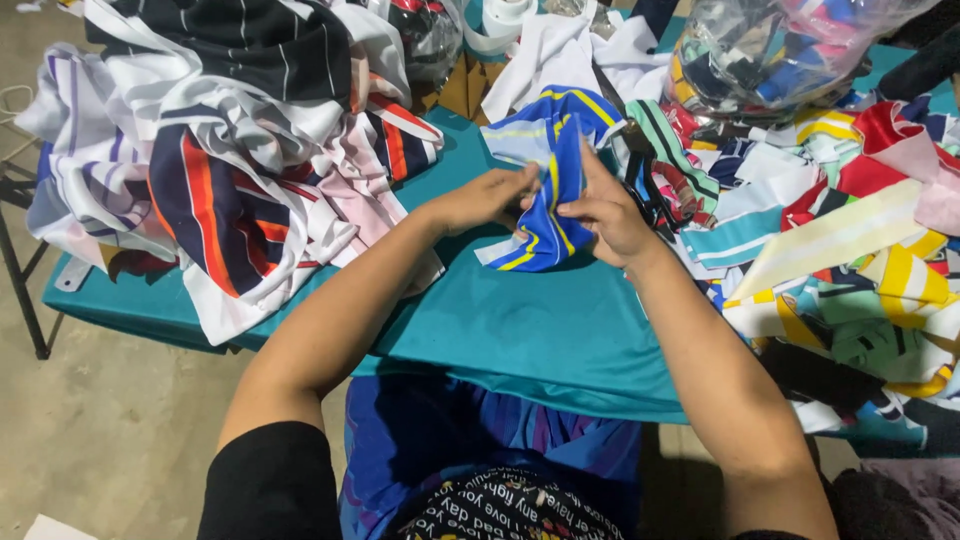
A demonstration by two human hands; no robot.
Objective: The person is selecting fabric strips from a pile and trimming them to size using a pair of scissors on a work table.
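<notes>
A blue cloth piece with yellow and white stripes (545,190) is bunched up over the teal-covered table (520,330). My left hand (485,200) pinches its left edge. My right hand (605,215) grips its right side, fingers curled into the fabric. Both hands meet at the middle of the table, just in front of me.
A big heap of striped white, navy and orange fabric (220,150) fills the table's left. Many small coloured striped pieces (850,260) cover the right. A clear plastic bag of cloth bits (770,50) stands at the back right. Concrete floor (110,430) lies to the left.
</notes>
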